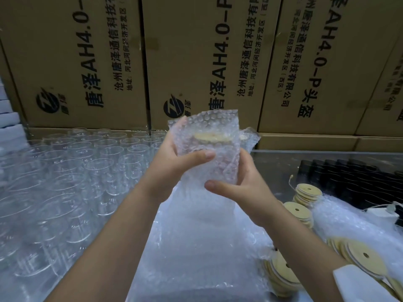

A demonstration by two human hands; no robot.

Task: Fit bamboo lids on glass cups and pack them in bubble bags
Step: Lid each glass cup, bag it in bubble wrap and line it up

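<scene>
Both hands, left (174,162) and right (237,184), clamp the bag (207,136) upright at chest height; the lidded cup (212,153) sits inside, apparently fully seated, keeping the lid (212,137) level.

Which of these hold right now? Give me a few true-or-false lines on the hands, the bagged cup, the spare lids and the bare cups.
1. Both hands hold one bubble bag with a lidded cup inside. True: left hand on its side, right hand under it.
2. The cup in the bag has no lid. False: a bamboo lid shows through the wrap.
3. The bare cups stand to the person's right. False: they fill the left side.
4. Spare lids lie stacked on the right. True.
5. The bag rests on the table. False: it is held up, above the flat bags.
</scene>
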